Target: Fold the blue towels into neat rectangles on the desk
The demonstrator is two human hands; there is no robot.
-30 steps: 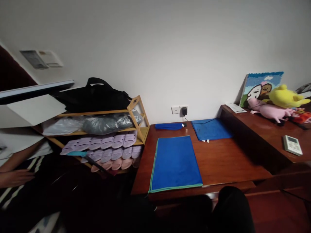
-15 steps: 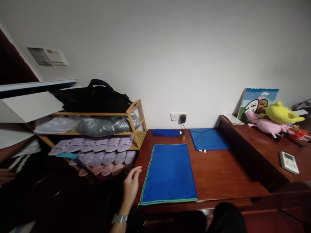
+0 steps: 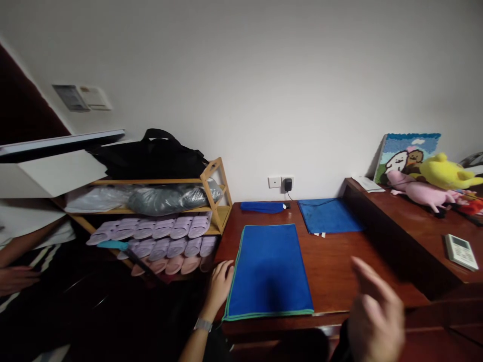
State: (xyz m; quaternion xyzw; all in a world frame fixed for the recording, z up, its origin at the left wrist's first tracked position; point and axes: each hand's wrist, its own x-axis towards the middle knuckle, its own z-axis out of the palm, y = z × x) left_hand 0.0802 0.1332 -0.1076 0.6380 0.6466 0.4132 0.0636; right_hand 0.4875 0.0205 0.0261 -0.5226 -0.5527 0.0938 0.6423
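A blue cloth (image 3: 269, 266) with green edging lies folded flat on the brown wooden desk (image 3: 335, 271). My left hand (image 3: 220, 285) rests on the desk at the cloth's left edge, fingers loosely bent and holding nothing. Over the desk's front right part hovers my right hand (image 3: 377, 314), blurred, with thumb and forefinger apart and nothing between them. Behind the green-edged cloth lies a narrow folded blue cloth (image 3: 262, 207) with a white tag. Another blue cloth (image 3: 330, 216) lies flat at the back right of the desk.
A wooden rack (image 3: 213, 193) holds lilac slippers (image 3: 171, 226), plastic-wrapped bundles and a black bag (image 3: 154, 157). Plush toys (image 3: 418, 188) and a white remote-like device (image 3: 461, 251) lie on the raised right surface. A black plug (image 3: 288, 185) sits in the wall. Another person's hand (image 3: 17, 280) shows at left.
My left hand has come down onto the desk beside the green-edged cloth. My right hand has entered from the lower right. The view has shifted slightly; the cloths lie as before.
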